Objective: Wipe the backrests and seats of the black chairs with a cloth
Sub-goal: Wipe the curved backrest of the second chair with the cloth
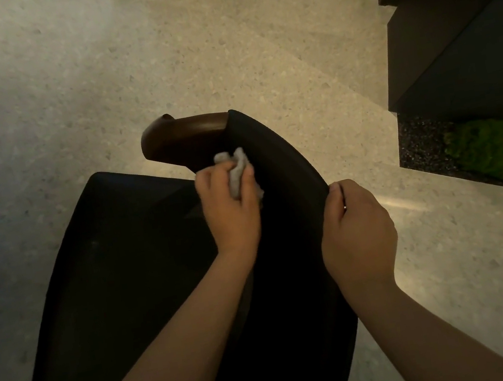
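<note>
A black chair stands below me, its seat (109,278) to the left and its curved black backrest (281,159) running from centre towards the bottom. A brown wooden armrest (182,135) joins the backrest's far end. My left hand (229,207) grips a crumpled grey cloth (237,172) and holds it against the inner face of the backrest near the armrest. My right hand (357,219) grips the top edge of the backrest, fingers curled over it.
Speckled beige floor (95,83) surrounds the chair. Dark cabinets or furniture (454,26) stand at the right and along the top. A strip of green moss (494,152) on dark gravel lies at the right edge.
</note>
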`<state>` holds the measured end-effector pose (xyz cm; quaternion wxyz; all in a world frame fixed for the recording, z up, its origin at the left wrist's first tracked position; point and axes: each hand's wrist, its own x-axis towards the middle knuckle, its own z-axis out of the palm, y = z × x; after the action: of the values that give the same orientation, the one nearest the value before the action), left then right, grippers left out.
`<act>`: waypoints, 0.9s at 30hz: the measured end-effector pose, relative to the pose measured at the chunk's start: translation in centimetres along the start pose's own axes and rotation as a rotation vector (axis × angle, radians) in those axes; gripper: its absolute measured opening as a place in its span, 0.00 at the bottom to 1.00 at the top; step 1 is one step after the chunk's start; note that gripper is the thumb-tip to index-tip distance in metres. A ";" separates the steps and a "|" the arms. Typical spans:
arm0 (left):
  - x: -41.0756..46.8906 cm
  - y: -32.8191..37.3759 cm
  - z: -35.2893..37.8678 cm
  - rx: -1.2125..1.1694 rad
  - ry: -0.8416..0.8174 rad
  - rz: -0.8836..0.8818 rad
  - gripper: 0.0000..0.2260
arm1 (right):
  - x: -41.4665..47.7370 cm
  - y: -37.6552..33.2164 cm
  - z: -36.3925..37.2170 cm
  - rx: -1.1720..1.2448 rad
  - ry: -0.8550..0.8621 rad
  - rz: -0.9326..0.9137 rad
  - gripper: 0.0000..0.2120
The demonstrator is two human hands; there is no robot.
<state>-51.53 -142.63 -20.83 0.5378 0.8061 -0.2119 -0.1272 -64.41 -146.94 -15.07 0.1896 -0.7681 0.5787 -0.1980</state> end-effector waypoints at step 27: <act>5.7 4.9 0.2 0.134 -0.005 0.279 0.12 | 0.0 -0.1 -0.3 0.023 -0.025 0.010 0.14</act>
<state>-47.59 -147.18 -16.31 0.4947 0.8026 -0.3311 -0.0386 -64.48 -146.91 -14.80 0.2067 -0.7654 0.5778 -0.1941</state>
